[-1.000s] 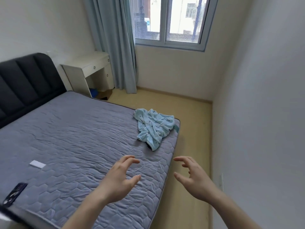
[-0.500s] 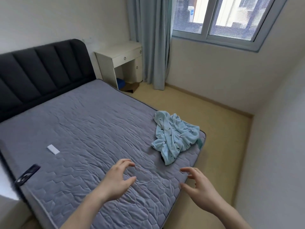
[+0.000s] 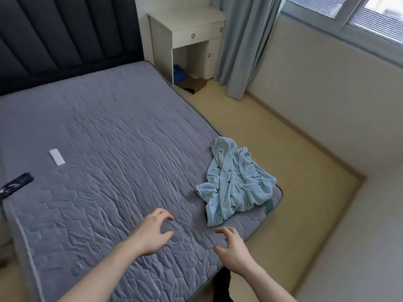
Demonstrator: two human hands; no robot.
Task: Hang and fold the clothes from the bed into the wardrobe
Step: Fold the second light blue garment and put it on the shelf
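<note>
Both hands hover over the bed (image 3: 109,138) holding nothing, the left hand (image 3: 152,233) and right hand (image 3: 232,250) with fingers loosely curled and spread. The crumpled blue garment (image 3: 236,184) lies just beyond the fingertips, at the mattress corner. A one-sided grab could drag it off onto the floor (image 3: 283,162).

One head-worn wide-angle view looks forward and steeply down; both bare forearms enter from the bottom edge, close to the lens; the grey quilted mattress (image 3: 104,149) stretches ahead and leftward of the hands.
</note>
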